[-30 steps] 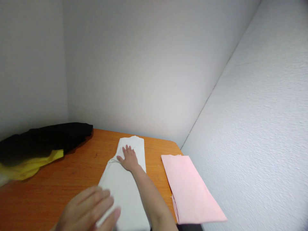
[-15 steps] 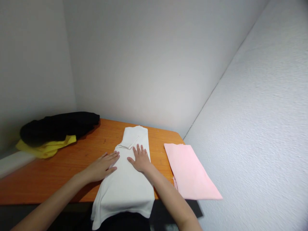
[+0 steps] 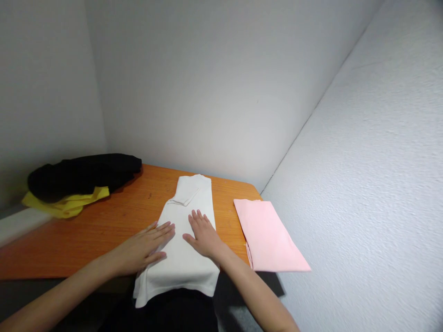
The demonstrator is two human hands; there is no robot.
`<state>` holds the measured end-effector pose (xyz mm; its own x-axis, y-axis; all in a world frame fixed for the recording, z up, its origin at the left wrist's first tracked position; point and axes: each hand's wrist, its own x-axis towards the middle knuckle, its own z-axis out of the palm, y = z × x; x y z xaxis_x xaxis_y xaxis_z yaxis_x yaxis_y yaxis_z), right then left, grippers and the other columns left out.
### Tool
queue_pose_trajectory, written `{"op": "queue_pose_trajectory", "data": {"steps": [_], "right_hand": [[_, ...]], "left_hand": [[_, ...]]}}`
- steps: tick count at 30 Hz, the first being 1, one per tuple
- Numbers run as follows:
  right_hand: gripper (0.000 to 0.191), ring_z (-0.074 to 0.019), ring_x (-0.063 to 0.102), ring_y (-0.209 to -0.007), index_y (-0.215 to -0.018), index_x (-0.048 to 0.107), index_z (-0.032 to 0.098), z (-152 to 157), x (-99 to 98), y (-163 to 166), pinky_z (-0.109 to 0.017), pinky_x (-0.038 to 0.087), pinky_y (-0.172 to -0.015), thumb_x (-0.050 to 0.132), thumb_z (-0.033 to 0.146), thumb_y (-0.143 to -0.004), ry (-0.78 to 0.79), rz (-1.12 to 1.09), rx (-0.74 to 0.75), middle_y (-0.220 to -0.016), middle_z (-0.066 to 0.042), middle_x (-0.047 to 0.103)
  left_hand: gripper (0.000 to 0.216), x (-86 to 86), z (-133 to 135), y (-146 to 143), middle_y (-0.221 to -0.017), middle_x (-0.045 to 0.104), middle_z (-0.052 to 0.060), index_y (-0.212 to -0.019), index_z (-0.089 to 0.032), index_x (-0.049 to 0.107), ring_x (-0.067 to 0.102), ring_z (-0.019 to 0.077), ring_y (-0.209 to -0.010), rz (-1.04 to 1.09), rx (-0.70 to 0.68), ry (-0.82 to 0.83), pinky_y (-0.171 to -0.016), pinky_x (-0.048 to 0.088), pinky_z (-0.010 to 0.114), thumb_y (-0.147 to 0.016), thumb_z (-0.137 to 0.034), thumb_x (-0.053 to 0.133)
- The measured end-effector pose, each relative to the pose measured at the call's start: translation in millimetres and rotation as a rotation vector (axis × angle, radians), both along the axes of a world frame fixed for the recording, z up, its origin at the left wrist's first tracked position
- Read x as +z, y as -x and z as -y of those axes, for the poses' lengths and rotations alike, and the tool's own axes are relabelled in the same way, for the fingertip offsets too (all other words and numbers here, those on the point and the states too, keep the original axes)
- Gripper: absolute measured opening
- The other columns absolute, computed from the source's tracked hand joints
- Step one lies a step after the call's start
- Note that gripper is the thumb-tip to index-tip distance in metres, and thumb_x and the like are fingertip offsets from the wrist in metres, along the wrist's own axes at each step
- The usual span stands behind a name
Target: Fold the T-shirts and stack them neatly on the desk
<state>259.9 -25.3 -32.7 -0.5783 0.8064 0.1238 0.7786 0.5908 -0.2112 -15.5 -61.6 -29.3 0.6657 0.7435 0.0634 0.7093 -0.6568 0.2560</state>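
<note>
A white shirt [image 3: 185, 263], folded lengthwise into a long strip, lies on the wooden table [image 3: 121, 216] with its lower end hanging over the front edge. One sleeve is folded across it near the far end. My left hand [image 3: 147, 246] rests flat on the shirt's left side, fingers stretched out. On the right part of the fabric lies my right hand [image 3: 203, 234], palm down with the fingers extended. Neither hand grips the cloth.
A folded pink garment [image 3: 272, 237] sits at the table's right end, its near corner jutting past the edge. Piled at the far left are a black garment [image 3: 86, 173] and a yellow one [image 3: 69, 204]. Walls [image 3: 194, 92] stand behind and to the right.
Both hands have slid along the shirt toward me, from nearer the sleeve fold to lower on the fabric. The view has tilted slightly downward.
</note>
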Motion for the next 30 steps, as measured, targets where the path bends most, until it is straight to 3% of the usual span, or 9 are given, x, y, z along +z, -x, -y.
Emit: {"op": "queue_pose_trajectory", "data": {"steps": [5, 11, 14, 16, 19, 21, 25, 27, 30], "right_hand": [[0.074, -0.0271, 0.003, -0.15, -0.156, 0.018, 0.014, 41, 0.9, -29, -0.048, 0.012, -0.122, 0.031, 0.059, -0.1, 0.069, 0.065, 0.083, -0.163, -0.012, 0.007], [0.07, -0.0256, -0.001, -0.151, -0.158, 0.014, 0.021, 71, 5.4, -74, -0.048, 0.011, -0.122, 0.03, 0.058, -0.1, 0.056, 0.116, 0.101, -0.163, -0.007, 0.003], [0.09, -0.0279, 0.002, -0.151, -0.158, 0.009, 0.019, 81, 4.1, -91, -0.05, 0.011, -0.122, 0.048, 0.066, -0.091, 0.028, 0.157, 0.162, -0.163, -0.01, 0.002], [0.101, -0.0295, 0.004, -0.15, -0.158, 0.007, 0.017, 84, 0.0, -97, -0.05, 0.013, -0.122, 0.063, 0.058, -0.085, -0.021, 0.196, 0.19, -0.163, -0.012, 0.004], [0.083, -0.0283, 0.013, -0.15, -0.157, 0.015, 0.014, 83, -11.6, -98, -0.047, 0.022, -0.121, 0.062, 0.024, -0.088, -0.195, 0.248, 0.188, -0.161, -0.015, 0.017], [0.067, -0.0269, 0.023, -0.147, -0.153, 0.028, 0.015, 80, -20.9, -93, -0.045, 0.031, -0.118, 0.053, 0.01, -0.091, -0.358, 0.25, 0.194, -0.156, -0.015, 0.031], [0.05, -0.0275, 0.037, -0.141, -0.141, 0.046, 0.021, 80, -31.2, -82, -0.045, 0.043, -0.11, 0.053, 0.009, -0.093, -0.581, 0.18, 0.243, -0.147, -0.014, 0.047], [0.049, -0.0273, 0.039, -0.14, -0.141, 0.046, 0.025, 84, -28.4, -82, -0.044, 0.044, -0.108, 0.054, 0.013, -0.094, -0.598, 0.159, 0.285, -0.147, -0.012, 0.048], [0.05, -0.0257, 0.037, -0.141, -0.142, 0.045, 0.031, 96, -16.0, -86, -0.043, 0.043, -0.108, 0.054, 0.017, -0.095, -0.53, 0.156, 0.338, -0.15, -0.009, 0.045]], "left_hand": [[0.061, -8.1, 15, 13, -0.161, 0.021, -0.002, -0.153, -0.04, 0.012, 0.025, 0.0217, -0.148, -0.086, -0.075, -0.034, -0.123, 0.018, 0.044, -0.098, -0.052, 0.036], [0.066, 2.5, 23, 32, -0.159, 0.029, -0.003, -0.153, -0.04, 0.014, 0.035, 0.0196, -0.144, -0.118, -0.211, -0.273, -0.121, 0.025, 0.034, -0.096, -0.049, 0.045], [0.077, 3.4, 37, 37, -0.159, 0.029, 0.0, -0.154, -0.035, 0.018, 0.037, 0.0232, -0.143, -0.17, -0.309, -0.377, -0.117, 0.033, 0.033, -0.089, -0.049, 0.056], [0.077, -3.5, 44, 37, -0.157, 0.035, 0.001, -0.153, -0.035, 0.022, 0.042, 0.0233, -0.14, -0.178, -0.303, -0.511, -0.114, 0.037, 0.033, -0.087, -0.03, 0.059], [0.083, -16.6, 45, 30, -0.145, 0.054, -0.002, -0.15, -0.041, 0.031, 0.057, 0.0183, -0.127, -0.141, -0.252, -0.753, -0.109, 0.04, 0.03, -0.08, 0.001, 0.046], [0.082, -20.7, 43, 24, -0.136, 0.063, -0.004, -0.147, -0.04, 0.037, 0.061, 0.0155, -0.121, -0.11, -0.232, -0.84, -0.107, 0.041, 0.027, -0.079, 0.005, 0.04], [0.068, -19.3, 44, 18, -0.137, 0.062, -0.005, -0.144, -0.033, 0.045, 0.057, 0.0125, -0.124, -0.083, -0.293, -0.866, -0.11, 0.038, 0.021, -0.084, -0.001, 0.043], [0.062, -22.7, 47, 21, -0.141, 0.059, -0.005, -0.142, -0.032, 0.047, 0.053, 0.0127, -0.129, -0.064, -0.323, -0.839, -0.114, 0.033, 0.023, -0.087, -0.005, 0.045], [0.059, -40.9, 53, 32, -0.136, 0.063, -0.005, -0.14, -0.035, 0.048, 0.054, 0.0126, -0.129, 0.093, -0.285, -0.764, -0.117, 0.032, 0.027, -0.09, -0.006, 0.045]]}}
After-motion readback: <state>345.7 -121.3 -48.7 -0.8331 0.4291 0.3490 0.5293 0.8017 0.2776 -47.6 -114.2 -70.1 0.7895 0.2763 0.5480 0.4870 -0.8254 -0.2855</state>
